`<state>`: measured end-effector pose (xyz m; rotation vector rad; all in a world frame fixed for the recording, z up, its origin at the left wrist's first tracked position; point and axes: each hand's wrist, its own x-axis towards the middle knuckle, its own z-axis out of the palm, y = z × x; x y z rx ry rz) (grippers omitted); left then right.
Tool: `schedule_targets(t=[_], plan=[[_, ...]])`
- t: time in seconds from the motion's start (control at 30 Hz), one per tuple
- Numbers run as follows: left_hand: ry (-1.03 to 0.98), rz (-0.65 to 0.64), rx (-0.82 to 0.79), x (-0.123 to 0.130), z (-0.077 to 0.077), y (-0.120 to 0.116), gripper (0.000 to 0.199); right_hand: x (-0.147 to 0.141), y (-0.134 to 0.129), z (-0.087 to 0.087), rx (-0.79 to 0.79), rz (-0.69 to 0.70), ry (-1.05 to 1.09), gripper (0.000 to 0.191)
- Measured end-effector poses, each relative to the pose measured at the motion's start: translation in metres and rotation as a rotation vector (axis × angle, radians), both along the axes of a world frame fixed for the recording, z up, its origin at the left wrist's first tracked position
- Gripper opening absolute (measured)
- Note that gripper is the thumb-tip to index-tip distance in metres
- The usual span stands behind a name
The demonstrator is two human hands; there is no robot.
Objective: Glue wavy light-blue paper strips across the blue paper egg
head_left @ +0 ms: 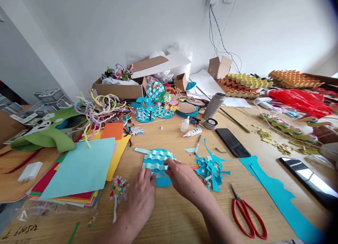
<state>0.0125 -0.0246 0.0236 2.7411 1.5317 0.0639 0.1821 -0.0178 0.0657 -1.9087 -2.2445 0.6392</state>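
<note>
In front of me a blue paper disc (164,182) lies on the table, with pale blue wavy paper strips (158,159) across it. Another pale paper strip (160,175) crosses lower down, between my hands. My left hand (142,189) is at its left end, thumb and fingers closed on the strip's edge and resting against the disc. On the right side, my right hand (182,177) has bent fingers pinched at the strip's other end, partly covering the disc. Red-handled scissors (245,212) lie to the right, apart from both hands.
Blue paper scraps (211,170) lie right of the disc, near a black phone (232,142). Glue bottles (192,132) and a metal flask (214,105) stand or lie behind. Coloured paper sheets (81,166) and small confetti (119,187) are at left.
</note>
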Motion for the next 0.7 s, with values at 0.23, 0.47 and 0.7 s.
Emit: schedule_targets(t=[0.23, 0.47, 0.7], plan=[[-0.071, -0.014, 0.005, 0.001, 0.003, 0.002, 0.030, 0.013, -0.002, -0.007, -0.114, -0.122, 0.276, 0.020], [-0.140, -0.037, -0.001, 0.004, 0.014, 0.007, 0.022, 0.014, 0.010, -0.029, -0.259, -0.216, 0.817, 0.015], [-0.127, -0.054, 0.095, 0.009, 0.005, 0.015, 0.030, 0.018, 0.011, -0.036, -0.298, -0.205, 0.955, 0.020]])
